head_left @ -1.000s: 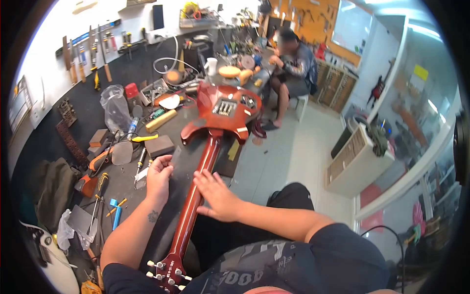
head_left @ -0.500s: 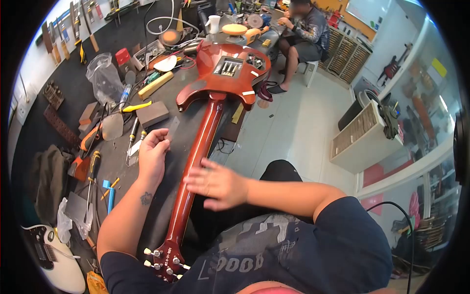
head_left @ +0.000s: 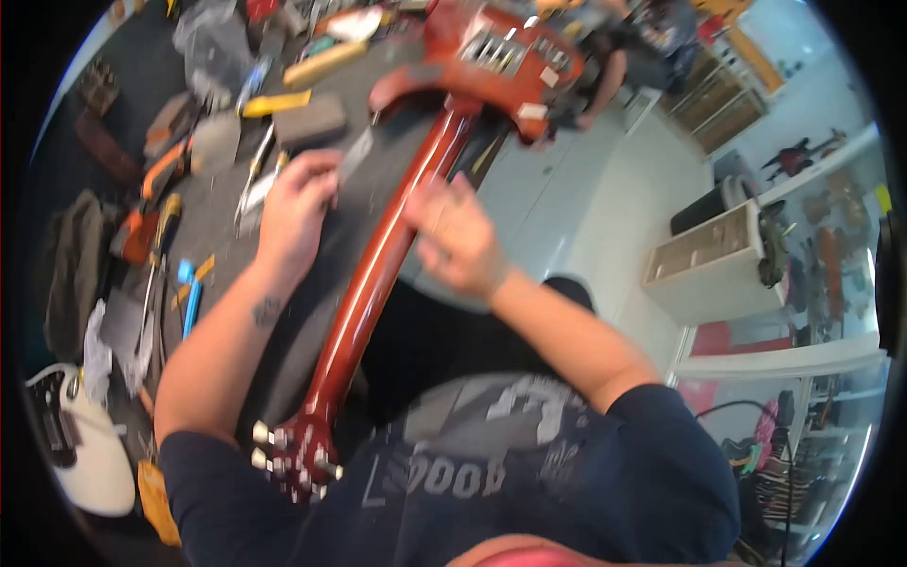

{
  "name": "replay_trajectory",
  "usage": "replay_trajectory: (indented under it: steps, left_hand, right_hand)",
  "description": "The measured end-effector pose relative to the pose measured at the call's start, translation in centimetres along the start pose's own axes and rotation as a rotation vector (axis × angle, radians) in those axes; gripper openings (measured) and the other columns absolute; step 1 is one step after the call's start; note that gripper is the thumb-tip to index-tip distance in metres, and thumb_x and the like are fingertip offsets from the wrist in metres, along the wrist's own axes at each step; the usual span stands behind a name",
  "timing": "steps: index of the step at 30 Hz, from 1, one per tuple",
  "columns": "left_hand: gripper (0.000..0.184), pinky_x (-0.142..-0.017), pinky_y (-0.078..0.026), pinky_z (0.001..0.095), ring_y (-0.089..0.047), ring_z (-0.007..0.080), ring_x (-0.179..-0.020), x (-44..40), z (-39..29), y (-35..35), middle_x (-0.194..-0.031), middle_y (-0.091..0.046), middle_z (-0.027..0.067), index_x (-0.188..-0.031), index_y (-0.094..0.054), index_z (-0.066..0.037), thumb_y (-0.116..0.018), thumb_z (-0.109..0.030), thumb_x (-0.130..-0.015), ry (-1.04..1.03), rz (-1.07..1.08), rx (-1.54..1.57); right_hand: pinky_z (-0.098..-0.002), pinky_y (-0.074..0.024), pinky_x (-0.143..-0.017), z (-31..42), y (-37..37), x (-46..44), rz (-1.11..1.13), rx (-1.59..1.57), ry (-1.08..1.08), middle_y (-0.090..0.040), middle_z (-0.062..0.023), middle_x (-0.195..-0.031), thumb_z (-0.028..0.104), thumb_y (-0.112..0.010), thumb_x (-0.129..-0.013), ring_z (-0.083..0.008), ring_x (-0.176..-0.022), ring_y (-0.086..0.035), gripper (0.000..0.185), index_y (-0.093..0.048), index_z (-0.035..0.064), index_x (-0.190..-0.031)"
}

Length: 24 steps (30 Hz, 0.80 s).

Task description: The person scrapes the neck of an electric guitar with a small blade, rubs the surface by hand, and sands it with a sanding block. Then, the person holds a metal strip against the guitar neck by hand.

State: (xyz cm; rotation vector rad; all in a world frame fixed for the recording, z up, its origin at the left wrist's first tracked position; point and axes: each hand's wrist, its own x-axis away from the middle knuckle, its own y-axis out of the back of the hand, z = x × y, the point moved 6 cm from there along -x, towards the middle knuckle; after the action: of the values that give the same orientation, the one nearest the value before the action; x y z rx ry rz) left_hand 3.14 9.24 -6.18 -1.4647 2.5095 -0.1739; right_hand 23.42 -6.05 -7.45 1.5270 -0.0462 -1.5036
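Our left hand [head_left: 291, 215] curls loosely left of the guitar neck [head_left: 373, 269]; we cannot tell whether it pinches anything. The neck slants away from our chest between our hands, the open, empty right hand [head_left: 460, 238] nearer, at its right edge.

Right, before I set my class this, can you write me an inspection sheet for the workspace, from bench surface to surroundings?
Surface: dark bench; spills, nothing seen.
Job's things: red guitar, back up, cavity uncovered, neck towards the person.
Clutter: bag, block, screwdriver, blue tool and cloth left of the guitar; pale guitar nearer the person.
Hands: left beside the neck, grip unclear; right open at the neck, contact blurred.
Cables: dark cable at right; across the neck, nothing seen.
Surroundings: floor, cabinet, another person, blurred.
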Motion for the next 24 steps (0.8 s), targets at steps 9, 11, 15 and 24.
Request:
replay_trajectory:
  steps: [9,11,15,24]
  left_hand:
    - [0.028,-0.089,-0.048,0.0287,-0.058,0.0113,-0.096,-0.4,0.0,0.0,-0.109,-0.069,0.0033,-0.131,-0.070,0.002,-0.068,-0.004,-0.103,0.027,0.069,0.073]
    - [0.029,-0.089,-0.048,0.0285,-0.058,0.0112,-0.096,-0.3,0.0,0.0,-0.110,-0.070,0.0035,-0.131,-0.070,0.002,-0.068,-0.005,-0.103,0.030,0.073,0.066]
    - [0.029,-0.090,-0.048,0.0285,-0.057,0.0114,-0.096,-0.3,0.0,0.0,-0.110,-0.070,0.0034,-0.131,-0.070,0.002,-0.068,-0.005,-0.103,0.033,0.075,0.065]
    - [0.027,-0.089,-0.049,0.0277,-0.057,0.0112,-0.094,-0.2,0.1,-0.1,-0.106,-0.069,0.0024,-0.129,-0.071,0.002,-0.068,-0.004,-0.102,0.034,0.063,0.067]
  right_hand:
    - [-0.0643,-0.0169,-0.135,4.6,-2.9,4.4,0.097,-0.099,-0.032,-0.048,-0.0188,-0.172,0.035,-0.074,-0.092,-0.0478,-0.165,-0.032,0.077,-0.057,0.0046,-0.161]
    - [-0.0664,-0.0134,-0.134,2.4,-3.0,3.9,0.014,-0.100,-0.207,-0.047,-0.0172,-0.174,0.035,-0.074,-0.091,-0.0514,-0.166,-0.027,0.079,-0.055,0.0080,-0.163]
    - [-0.0678,-0.0141,-0.134,4.2,-3.3,4.7,0.043,-0.131,-0.057,-0.048,-0.0142,-0.174,0.034,-0.076,-0.089,-0.0512,-0.166,-0.027,0.081,-0.055,0.0087,-0.163]
    - [-0.0673,-0.0221,-0.129,1.4,-1.4,0.8,-0.030,-0.047,-0.108,-0.056,-0.0118,-0.168,0.033,-0.075,-0.089,-0.0519,-0.161,-0.036,0.061,-0.071,0.0169,-0.149]
